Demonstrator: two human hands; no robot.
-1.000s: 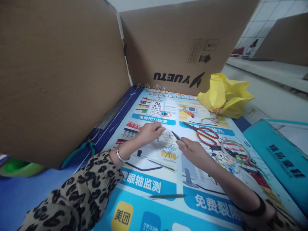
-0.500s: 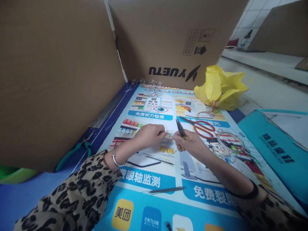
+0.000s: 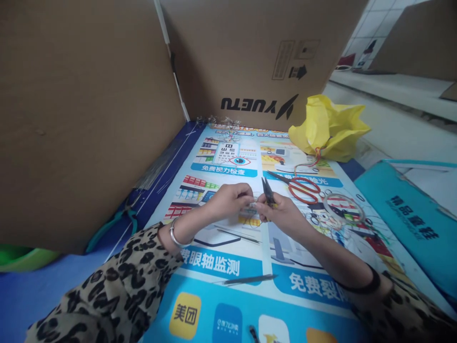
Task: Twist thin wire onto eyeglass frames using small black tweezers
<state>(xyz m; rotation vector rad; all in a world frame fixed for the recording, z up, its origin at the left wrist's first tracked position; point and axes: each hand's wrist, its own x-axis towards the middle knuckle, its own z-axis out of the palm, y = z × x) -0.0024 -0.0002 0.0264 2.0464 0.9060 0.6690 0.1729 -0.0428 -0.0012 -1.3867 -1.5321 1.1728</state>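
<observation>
My left hand (image 3: 235, 199) is closed, thumb and forefinger pinching what looks like thin wire; its far end is too fine to follow. Close against its fingertips, my right hand (image 3: 280, 209) is wrapped round a small pair of pliers (image 3: 267, 189) with dark jaws pointing up and away and a bit of yellow handle showing. A small pale bit shows where the fingertips of both hands meet. Just beyond the right hand lie scissors (image 3: 294, 182) with orange-red handles. A clear ring-shaped coil (image 3: 359, 204) rests to their right.
Cardboard walls (image 3: 264, 57) stand left and behind. A printed poster (image 3: 232, 295) covers the table, with thin dark rods (image 3: 250, 279) on it. Yellow crumpled paper (image 3: 332, 128) and a teal box (image 3: 403, 209) sit right; teal-handled pliers (image 3: 105, 231) and a green bowl (image 3: 32, 259) left.
My left hand has moved slightly right, so both hands' fingertips now meet. The right hand keeps its hold on the pliers. The view has shifted slightly.
</observation>
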